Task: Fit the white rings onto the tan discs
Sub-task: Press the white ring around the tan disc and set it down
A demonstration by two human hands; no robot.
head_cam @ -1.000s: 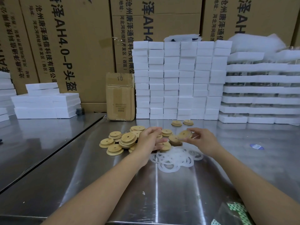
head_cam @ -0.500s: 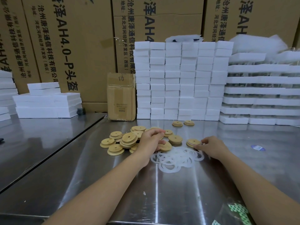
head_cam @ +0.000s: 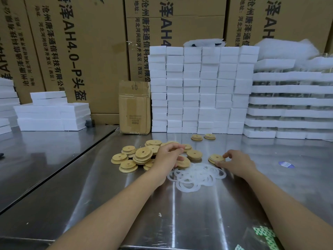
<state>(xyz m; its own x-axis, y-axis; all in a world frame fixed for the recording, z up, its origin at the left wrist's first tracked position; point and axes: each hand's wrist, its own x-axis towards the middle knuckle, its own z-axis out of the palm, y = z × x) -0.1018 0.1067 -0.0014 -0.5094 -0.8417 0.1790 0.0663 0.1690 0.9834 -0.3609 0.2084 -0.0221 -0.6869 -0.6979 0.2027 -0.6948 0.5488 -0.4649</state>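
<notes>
Tan discs (head_cam: 143, 153) before "AH4.0-P" cartons (head_cam: 100, 51)

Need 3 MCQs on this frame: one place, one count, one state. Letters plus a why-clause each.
1. Where does the pile of translucent white rings lie?
A. On the steel table, nearer the person than the tan wooden discs.
B. On the cardboard box.
C. On a shelf.

2. How many tan discs lie apart at the foot of the stacked white foam blocks?
A. One.
B. Two.
C. Five.

3. The right hand:
A. Pinches a tan disc.
B. Raised, empty.
C. Holds a foam block.

Key: A, rings lie in front of the discs; B, a pair sits there; A, finger and thumb bracket the disc.
</notes>
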